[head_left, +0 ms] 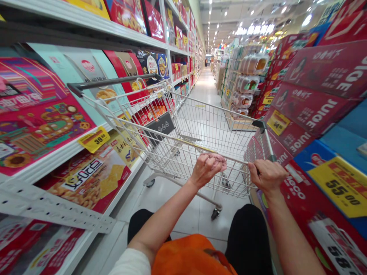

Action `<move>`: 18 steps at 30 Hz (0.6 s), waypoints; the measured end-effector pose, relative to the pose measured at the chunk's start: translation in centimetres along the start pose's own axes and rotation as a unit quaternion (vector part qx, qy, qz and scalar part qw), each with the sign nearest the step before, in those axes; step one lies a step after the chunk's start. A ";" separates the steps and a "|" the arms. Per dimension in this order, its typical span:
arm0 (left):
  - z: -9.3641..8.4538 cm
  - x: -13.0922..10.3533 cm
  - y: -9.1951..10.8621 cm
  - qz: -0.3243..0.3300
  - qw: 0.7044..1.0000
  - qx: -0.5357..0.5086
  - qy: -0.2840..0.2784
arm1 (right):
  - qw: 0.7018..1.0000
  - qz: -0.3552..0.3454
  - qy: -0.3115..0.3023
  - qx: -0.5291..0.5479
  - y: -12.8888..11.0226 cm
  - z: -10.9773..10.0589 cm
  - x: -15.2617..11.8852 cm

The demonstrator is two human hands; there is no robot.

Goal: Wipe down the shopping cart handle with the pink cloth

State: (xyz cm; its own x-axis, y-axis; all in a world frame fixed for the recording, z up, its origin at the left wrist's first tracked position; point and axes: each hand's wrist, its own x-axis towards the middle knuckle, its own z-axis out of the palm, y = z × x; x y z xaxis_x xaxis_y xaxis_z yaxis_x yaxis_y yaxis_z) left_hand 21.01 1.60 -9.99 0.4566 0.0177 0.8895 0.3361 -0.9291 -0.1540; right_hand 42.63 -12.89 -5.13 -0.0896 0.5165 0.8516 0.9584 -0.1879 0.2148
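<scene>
A wire shopping cart (200, 114) stands sideways across the aisle, its dark handle bar (114, 81) at the left and its narrow end with grey corner pieces at the right. My left hand (205, 170) is closed at the middle of the near side rim, with a crumpled pink cloth-like thing (216, 160) bunched at its fingers. Whether those fingers also wrap the rim is hidden. My right hand (268, 173) is a fist around the rim near the right front corner. The caster wheels (216, 213) rest on the tiled floor.
Shelves of boxed gifts (86, 72) line the left, close to the handle end. Red juice cartons (309, 103) are stacked at the right, beside my right hand. Further on, a goods stack (246, 84) borders the aisle (203, 82). An orange bag (189, 256) hangs at my front.
</scene>
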 end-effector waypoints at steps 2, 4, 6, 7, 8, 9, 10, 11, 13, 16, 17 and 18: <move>-1.6 -0.1 -2.1 0.008 1.000 -0.001 -0.003 | 1.000 -0.005 0.002 0.002 0.1 0.0 -0.1; -3.4 -0.4 -4.7 -0.030 1.000 0.001 0.009 | 1.000 0.007 -0.004 0.001 0.0 -0.1 0.0; -5.0 -0.6 -6.8 -0.108 0.993 0.030 0.036 | 1.000 0.017 -0.001 0.003 -0.3 -0.2 0.3; -5.4 -0.7 -7.4 -0.154 0.985 0.048 0.054 | 1.000 0.018 0.005 0.005 -0.5 -0.3 0.4; -5.5 -0.6 -7.6 -0.199 0.976 0.062 0.072 | 1.000 0.018 0.014 0.006 -0.7 -0.4 0.6; -5.3 -0.5 -7.2 -0.234 0.966 0.065 0.086 | 1.000 0.015 0.021 0.007 -0.9 -0.5 0.7; -4.8 -0.3 -6.3 -0.259 0.960 0.057 0.094 | 1.000 0.011 0.027 0.006 -1.0 -0.5 0.9; -4.0 0.0 -4.9 -0.273 0.956 0.040 0.097 | 1.000 0.009 0.029 0.005 -1.1 -0.6 1.0; -1.9 0.7 -1.0 -0.263 0.961 -0.007 0.085 | 1.000 0.008 0.028 0.001 -1.3 -0.6 1.1; 1.2 1.7 5.0 -0.157 0.985 -0.042 0.047 | 1.000 0.011 0.025 0.000 -1.4 -0.7 1.1; 1.9 1.8 6.4 -0.117 0.992 -0.030 0.033 | 1.000 0.010 0.025 0.003 -1.4 -0.7 1.1; 2.3 1.8 7.1 -0.080 0.996 -0.019 0.022 | 1.000 0.010 0.024 0.008 -1.3 -0.8 1.1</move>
State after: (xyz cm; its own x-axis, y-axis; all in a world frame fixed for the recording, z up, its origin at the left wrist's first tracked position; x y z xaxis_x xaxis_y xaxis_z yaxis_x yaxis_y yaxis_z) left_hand 26.14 -4.14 -10.48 0.3635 0.1511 0.9193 0.3692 -0.9293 0.0067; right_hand 41.06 -12.75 -4.15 -0.0837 0.4723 0.8775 0.9643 -0.1837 0.1908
